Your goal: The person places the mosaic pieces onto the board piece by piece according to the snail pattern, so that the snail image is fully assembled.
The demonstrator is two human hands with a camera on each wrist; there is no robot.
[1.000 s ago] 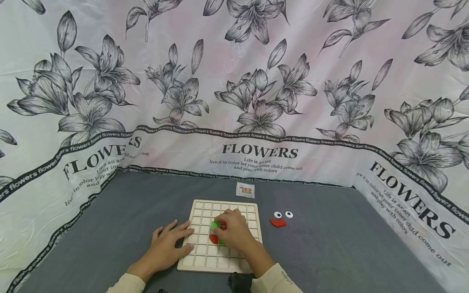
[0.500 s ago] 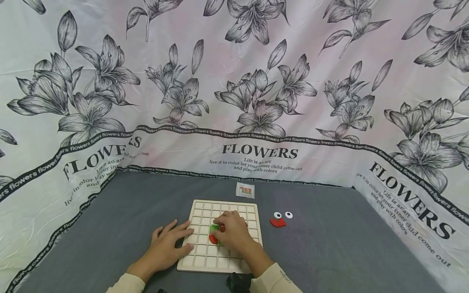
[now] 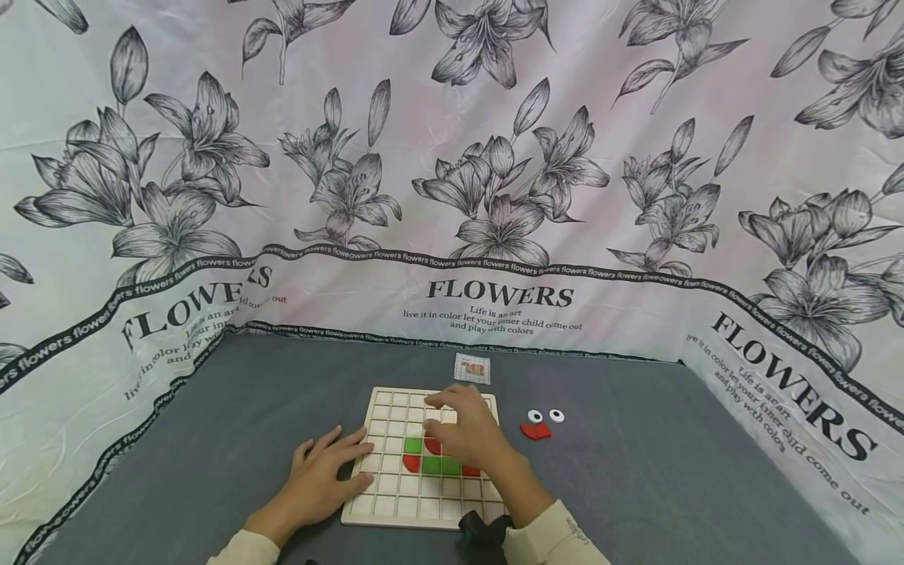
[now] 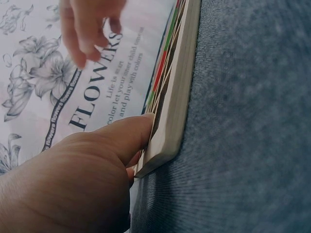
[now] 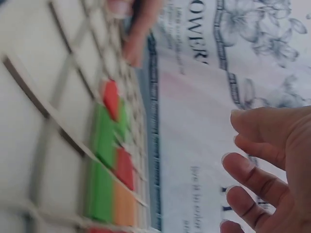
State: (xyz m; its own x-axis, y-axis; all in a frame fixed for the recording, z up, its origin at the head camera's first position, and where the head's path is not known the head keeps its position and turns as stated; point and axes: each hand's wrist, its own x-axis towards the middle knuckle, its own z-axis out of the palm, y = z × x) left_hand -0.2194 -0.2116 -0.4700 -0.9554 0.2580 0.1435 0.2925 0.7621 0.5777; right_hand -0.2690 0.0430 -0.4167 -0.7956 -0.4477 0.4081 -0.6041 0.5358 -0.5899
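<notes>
A wooden grid board (image 3: 395,502) lies on the grey cloth. Set in its middle cells are green square tiles (image 3: 431,465), a rounded red piece (image 3: 411,463) and other red pieces, with an orange tile (image 5: 124,204) visible in the right wrist view. My left hand (image 3: 318,475) rests along the board's left edge, fingers spread; the left wrist view shows its thumb (image 4: 131,136) touching the frame. Over the upper right of the board, my right hand (image 3: 469,428) is raised above the tiles, thumb and fingers parted and holding nothing. It hides part of the pattern from the head.
Right of the board lie two round eye pieces (image 3: 535,417) and, just below them, red pieces (image 3: 535,430). A small picture card (image 3: 472,368) sits behind the board. Floral fabric (image 3: 501,314) walls the back and sides. A black object (image 3: 483,534) is by the right wrist.
My right hand has moved off the tiles, up and to the right, and its fingers have parted, uncovering green and red pieces. My left hand has stayed put.
</notes>
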